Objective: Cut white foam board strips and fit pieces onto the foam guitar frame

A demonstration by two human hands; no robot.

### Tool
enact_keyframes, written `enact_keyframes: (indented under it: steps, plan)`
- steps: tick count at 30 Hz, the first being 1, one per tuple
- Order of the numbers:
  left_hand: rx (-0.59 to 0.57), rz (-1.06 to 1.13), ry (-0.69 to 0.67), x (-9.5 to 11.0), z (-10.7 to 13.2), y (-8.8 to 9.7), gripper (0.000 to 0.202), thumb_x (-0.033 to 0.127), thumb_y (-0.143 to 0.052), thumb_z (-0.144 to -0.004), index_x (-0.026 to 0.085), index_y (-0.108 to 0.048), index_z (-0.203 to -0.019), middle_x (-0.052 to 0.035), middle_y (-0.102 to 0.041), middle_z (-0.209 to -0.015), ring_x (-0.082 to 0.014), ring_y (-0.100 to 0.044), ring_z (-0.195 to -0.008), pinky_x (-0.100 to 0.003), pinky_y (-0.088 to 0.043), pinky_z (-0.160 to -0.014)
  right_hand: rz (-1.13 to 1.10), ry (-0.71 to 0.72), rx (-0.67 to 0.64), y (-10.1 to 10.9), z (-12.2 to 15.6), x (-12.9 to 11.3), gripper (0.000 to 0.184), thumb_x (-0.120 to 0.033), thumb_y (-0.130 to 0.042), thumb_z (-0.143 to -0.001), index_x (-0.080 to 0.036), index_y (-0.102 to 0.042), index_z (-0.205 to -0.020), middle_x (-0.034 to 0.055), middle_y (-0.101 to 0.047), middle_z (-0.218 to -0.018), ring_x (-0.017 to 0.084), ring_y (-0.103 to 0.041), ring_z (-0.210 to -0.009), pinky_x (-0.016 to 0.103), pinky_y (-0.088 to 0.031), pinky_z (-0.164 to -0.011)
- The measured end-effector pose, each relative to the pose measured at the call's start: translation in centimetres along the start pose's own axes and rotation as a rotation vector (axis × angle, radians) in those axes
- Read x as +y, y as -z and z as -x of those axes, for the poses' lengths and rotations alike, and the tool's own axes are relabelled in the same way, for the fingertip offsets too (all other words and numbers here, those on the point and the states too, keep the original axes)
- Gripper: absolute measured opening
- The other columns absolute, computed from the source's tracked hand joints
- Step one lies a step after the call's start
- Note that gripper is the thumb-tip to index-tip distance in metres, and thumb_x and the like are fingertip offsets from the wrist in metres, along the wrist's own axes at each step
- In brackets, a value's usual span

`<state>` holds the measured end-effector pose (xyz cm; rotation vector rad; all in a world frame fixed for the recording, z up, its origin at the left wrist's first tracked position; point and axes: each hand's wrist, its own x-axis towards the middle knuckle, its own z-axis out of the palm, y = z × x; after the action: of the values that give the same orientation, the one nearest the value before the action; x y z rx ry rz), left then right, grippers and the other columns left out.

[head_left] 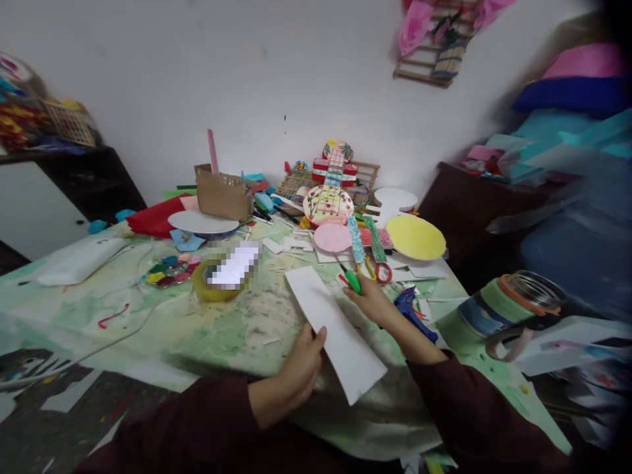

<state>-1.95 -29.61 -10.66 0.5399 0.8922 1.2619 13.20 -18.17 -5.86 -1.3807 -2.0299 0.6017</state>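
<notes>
Indoors, a person's left hand (307, 361) clamps a white strip (332, 322) by its edge at six o'clock over a green-patterned table (187, 339); the right hand (374, 301), at the strip's two o'clock, grips a green-handled tool (353, 281). Yellow tape (199, 283) lies toward ten.
</notes>
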Motion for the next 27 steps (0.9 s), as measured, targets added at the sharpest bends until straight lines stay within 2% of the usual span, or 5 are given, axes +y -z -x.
enact_keyframes:
  steps: [10, 15, 17, 22, 27]
  plan:
    - [-0.44, -0.181, -0.033, -1.9, -0.1, -0.2, 0.071, 0.04, -0.073, -0.07, 0.021, -0.04, -0.13, -0.0159, -0.051, -0.13, -0.0262, -0.047, -0.122, -0.039, -0.035, -0.105, -0.039, -0.034, -0.223, -2.3, -1.2, 1.2, 0.025, -0.029, -0.067, -0.071, -0.016, -0.061, -0.091, 0.0031, -0.066, -0.083, 0.019, -0.058, -0.075, 0.028, -0.041, -0.067]
    - [-0.663, -0.753, 0.005, 2.2, -0.1, 2.3, 0.046, 0.042, -0.061, -0.08, 0.019, -0.057, -0.12, -0.0103, -0.064, -0.095, -0.0197, -0.06, -0.078, -0.03, -0.047, -0.068, 0.192, 0.016, -0.198, -0.9, -1.2, 1.8, 0.016, -0.021, -0.063, -0.075, -0.015, -0.063, -0.09, 0.0109, -0.066, -0.096, 0.022, -0.058, -0.088, 0.03, -0.041, -0.077]
    - [-0.701, -0.945, -0.098, 4.8, -0.7, 2.9, 0.034, 0.039, -0.055, -0.084, 0.02, -0.064, -0.111, -0.0079, -0.067, -0.09, -0.0189, -0.06, -0.076, -0.029, -0.047, -0.068, 0.211, 0.034, -0.18, -0.2, -1.0, 2.1, 0.015, -0.019, -0.061, -0.074, -0.015, -0.064, -0.089, 0.0122, -0.065, -0.098, 0.023, -0.058, -0.091, 0.031, -0.04, -0.079]
    - [-0.438, -1.32, -0.673, 10.1, -6.4, 2.8, 0.041, 0.034, -0.058, -0.082, 0.019, -0.062, -0.119, -0.014, -0.061, -0.121, -0.0288, -0.052, -0.115, -0.04, -0.035, -0.101, -0.056, -0.081, -0.149, 0.6, 0.1, 1.6, 0.013, -0.026, -0.061, -0.074, -0.019, -0.057, -0.083, 0.004, -0.064, -0.074, 0.019, -0.059, -0.067, 0.029, -0.043, -0.061]
    - [-0.802, -1.681, -0.656, 10.8, -12.4, 3.4, 0.083, 0.048, -0.076, -0.061, 0.021, -0.048, -0.135, -0.0145, -0.035, -0.149, -0.0336, -0.027, -0.138, -0.044, -0.015, -0.111, -0.553, -0.404, -0.293, 0.7, 2.0, -0.7, 0.025, -0.04, -0.062, -0.074, -0.021, -0.045, -0.076, -0.0045, -0.053, -0.058, 0.011, -0.048, -0.046, 0.024, -0.038, -0.045]
